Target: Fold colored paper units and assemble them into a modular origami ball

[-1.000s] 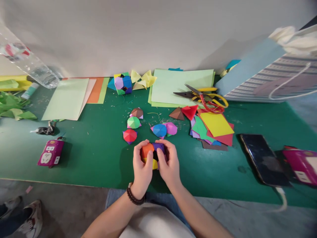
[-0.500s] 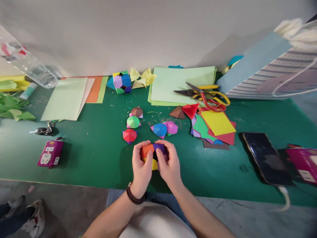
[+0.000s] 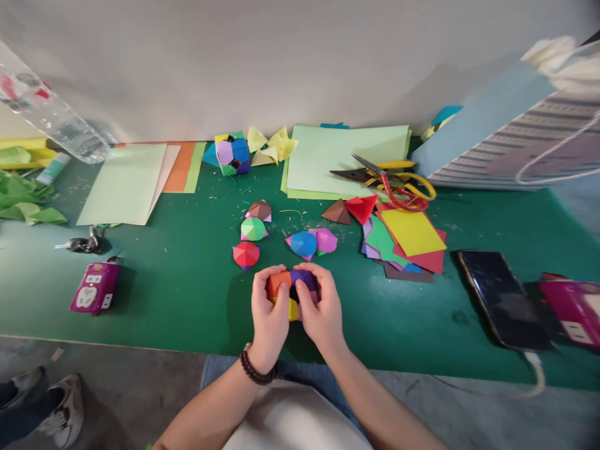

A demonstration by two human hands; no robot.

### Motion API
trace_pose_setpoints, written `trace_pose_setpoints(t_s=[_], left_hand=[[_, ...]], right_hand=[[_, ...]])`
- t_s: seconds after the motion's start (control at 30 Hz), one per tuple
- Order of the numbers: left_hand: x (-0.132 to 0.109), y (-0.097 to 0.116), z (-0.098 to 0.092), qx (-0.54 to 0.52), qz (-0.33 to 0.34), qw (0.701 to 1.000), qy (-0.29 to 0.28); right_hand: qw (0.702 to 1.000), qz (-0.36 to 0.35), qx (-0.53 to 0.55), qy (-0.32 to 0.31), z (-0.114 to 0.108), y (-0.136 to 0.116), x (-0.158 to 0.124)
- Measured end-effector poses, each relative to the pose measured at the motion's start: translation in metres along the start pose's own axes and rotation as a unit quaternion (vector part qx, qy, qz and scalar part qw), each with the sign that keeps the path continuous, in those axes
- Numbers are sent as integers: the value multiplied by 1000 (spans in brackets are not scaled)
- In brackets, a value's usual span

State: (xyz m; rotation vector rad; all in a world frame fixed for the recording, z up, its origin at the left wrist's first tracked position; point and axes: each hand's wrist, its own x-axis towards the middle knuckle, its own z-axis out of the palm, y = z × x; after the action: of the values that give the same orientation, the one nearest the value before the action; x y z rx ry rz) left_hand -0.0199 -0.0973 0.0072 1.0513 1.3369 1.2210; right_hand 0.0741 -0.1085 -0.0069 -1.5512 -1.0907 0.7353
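Left hand (image 3: 269,315) and right hand (image 3: 321,306) together clasping a multicoloured modular origami ball (image 3: 291,281); folded paper units (image 3: 303,245) lie just beyond the ball on the green bench (image 3: 398,325).

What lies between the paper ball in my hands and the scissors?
In the head view, a blue paper dome, a pink paper dome, then a brown paper pyramid and a red paper pyramid lie between the paper ball and the scissors.
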Motion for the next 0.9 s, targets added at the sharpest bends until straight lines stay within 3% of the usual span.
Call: trace_pose_setpoints(t_s=[0.5, 0.9], left_hand=[[-2, 2, 2, 6, -5, 1000, 9], [2, 5, -9, -32, -26, 997, -68]], right_hand=[[1000, -7, -5, 1, 0, 1, 0], [999, 24, 41, -13, -5, -2, 1]])
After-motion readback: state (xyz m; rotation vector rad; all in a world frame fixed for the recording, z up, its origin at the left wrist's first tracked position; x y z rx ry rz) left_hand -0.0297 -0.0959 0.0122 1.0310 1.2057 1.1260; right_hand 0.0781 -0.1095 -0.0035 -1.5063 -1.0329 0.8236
